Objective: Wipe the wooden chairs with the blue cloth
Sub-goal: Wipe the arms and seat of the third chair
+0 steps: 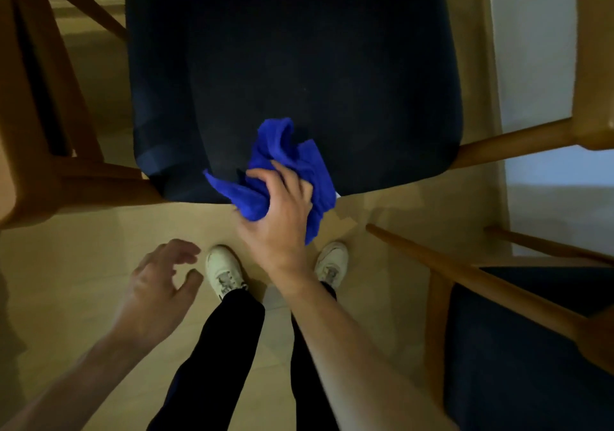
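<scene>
- The blue cloth (292, 171) is bunched in the right hand (282, 218) at the near edge of the dark chair seat (292, 58); the grip is closed round it
- The left hand (159, 281) is held free, fingers loosely spread
- The cloth is judged soft, light, limp; best held by its gathered middle

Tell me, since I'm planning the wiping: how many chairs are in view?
3, all partly cropped: dark-seated chair ahead, under the blue cloth; one at lower right; wooden frame at left.
</scene>
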`<state>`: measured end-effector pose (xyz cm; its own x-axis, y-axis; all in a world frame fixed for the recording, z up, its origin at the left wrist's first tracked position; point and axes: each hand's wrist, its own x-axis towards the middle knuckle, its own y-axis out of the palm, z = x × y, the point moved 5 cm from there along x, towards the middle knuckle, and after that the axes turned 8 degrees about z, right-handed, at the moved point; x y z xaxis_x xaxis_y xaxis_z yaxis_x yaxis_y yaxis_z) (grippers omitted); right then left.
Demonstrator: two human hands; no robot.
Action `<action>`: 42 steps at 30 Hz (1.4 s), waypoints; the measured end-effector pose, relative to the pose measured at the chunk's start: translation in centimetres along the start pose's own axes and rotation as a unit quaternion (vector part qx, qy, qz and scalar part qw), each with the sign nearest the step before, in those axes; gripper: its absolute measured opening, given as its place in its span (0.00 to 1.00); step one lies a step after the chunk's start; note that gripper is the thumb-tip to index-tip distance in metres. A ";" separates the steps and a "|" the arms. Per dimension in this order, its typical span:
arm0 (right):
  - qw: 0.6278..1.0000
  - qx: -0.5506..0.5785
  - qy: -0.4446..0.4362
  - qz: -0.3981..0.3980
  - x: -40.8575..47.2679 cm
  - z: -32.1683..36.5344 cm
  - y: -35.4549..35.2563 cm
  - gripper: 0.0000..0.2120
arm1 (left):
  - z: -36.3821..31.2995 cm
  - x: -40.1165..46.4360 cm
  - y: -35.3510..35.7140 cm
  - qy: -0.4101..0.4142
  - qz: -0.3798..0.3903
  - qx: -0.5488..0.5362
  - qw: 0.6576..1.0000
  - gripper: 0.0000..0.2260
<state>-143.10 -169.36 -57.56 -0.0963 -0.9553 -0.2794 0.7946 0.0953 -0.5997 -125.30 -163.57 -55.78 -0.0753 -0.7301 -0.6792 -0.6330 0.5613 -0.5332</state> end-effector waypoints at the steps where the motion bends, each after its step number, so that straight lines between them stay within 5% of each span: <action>1: 0.999 0.008 -0.033 0.037 -0.4 0.0 -0.9 0.26 | 0.3 -0.4 0.0 -0.010 0.002 -0.002 1.000 0.13; 5: 0.993 0.066 -0.049 0.089 -0.7 -1.7 -6.3 0.41 | -0.6 -1.2 0.6 0.004 0.014 0.007 1.000 0.13; 8: 0.992 0.115 0.042 -0.013 1.2 -4.4 -13.7 0.41 | -2.3 0.0 1.6 0.035 0.015 0.004 0.999 0.13; 13: 0.985 0.003 0.000 -0.170 3.7 -7.0 -22.0 0.36 | -6.4 3.2 3.6 0.088 0.012 -0.017 0.996 0.12; 19: 0.986 -0.135 0.088 -0.032 5.2 -11.8 -18.5 0.44 | -10.3 4.8 4.5 0.141 0.009 -0.006 0.990 0.12; 26: 0.966 -0.045 0.127 -0.222 5.0 -10.6 -15.8 0.28 | -7.4 3.7 3.7 0.130 0.030 -0.002 0.991 0.12; 30: 0.964 0.017 0.086 -0.250 3.5 -6.2 -9.8 0.24 | -4.0 2.6 2.1 0.100 0.019 0.006 0.995 0.13; 36: 0.995 0.056 0.009 -0.078 1.5 1.9 3.2 0.23 | 0.1 2.2 -2.3 0.015 -0.065 -0.008 0.998 0.11; 42: 0.993 0.019 -0.073 0.093 1.0 5.9 8.7 0.23 | 2.2 1.8 -4.0 -0.047 -0.096 -0.028 0.994 0.09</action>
<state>-132.72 -171.12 -58.59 0.1395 -0.9531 -0.2684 0.8134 0.2649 -0.5179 -121.19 -166.25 -55.97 0.1221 -0.7810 -0.6125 -0.6701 0.3904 -0.6313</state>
